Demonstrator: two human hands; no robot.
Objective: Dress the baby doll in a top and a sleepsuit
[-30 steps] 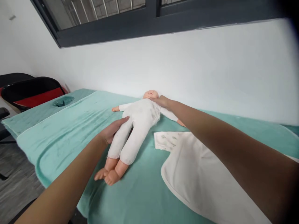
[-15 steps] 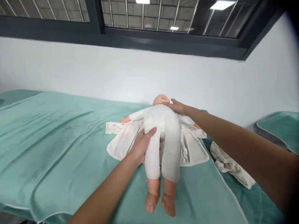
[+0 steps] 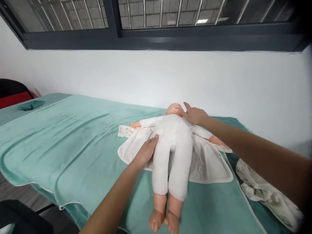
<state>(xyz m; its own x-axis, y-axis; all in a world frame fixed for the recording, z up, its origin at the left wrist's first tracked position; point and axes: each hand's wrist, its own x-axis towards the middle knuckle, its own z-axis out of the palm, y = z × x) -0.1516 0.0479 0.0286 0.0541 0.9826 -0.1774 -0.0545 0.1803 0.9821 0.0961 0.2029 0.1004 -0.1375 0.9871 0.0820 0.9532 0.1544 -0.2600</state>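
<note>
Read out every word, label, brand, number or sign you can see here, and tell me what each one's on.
No text can be read.
Doll: none seen.
Shirt under it: marks on the sleeve at left, too small to make out.
Cloth at right: print too blurred to tell.
Green sheet: none seen.

Bars [image 3: 179, 13] show through a dark-framed window [image 3: 156, 40] in the white wall [image 3: 146, 76], with grey flooring [image 3: 25, 194] at lower left.
</note>
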